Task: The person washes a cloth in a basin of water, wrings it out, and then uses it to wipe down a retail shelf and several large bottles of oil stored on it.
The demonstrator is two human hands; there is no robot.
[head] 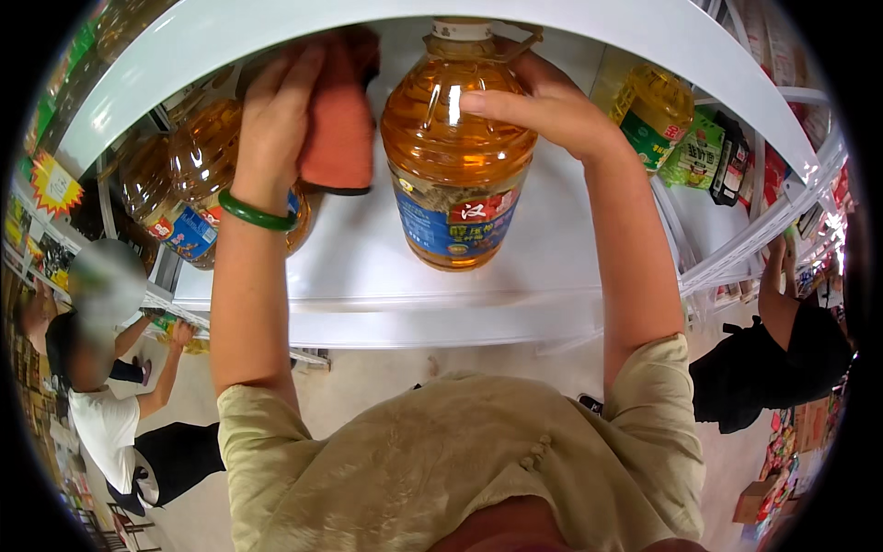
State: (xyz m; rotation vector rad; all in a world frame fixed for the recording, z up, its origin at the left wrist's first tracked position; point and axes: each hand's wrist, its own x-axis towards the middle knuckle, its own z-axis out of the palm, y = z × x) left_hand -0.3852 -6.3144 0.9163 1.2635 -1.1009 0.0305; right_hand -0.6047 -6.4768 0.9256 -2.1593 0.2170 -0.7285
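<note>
A large plastic bottle of amber cooking oil [459, 131] stands upright on a white metal shelf [566, 255]. My right hand [552, 103] grips its shoulder from the right, thumb across the front, other fingers mostly hidden behind it. Left of the bottle, my left hand [276, 117] holds a folded reddish-orange cloth [338, 131] with a dark edge. The cloth and the bottle are apart. A green bangle [255, 212] circles my left wrist. Just beyond that wrist stand more amber oil bottles [207, 152], partly covered by my forearm.
An upper shelf edge [441, 8] curves above my hands. Rightward stand a yellow oil bottle [652, 110] and green packets [697, 148]. A person in a white shirt [103, 428] works at shelving on the left. Another person in black [772, 366] is on the right.
</note>
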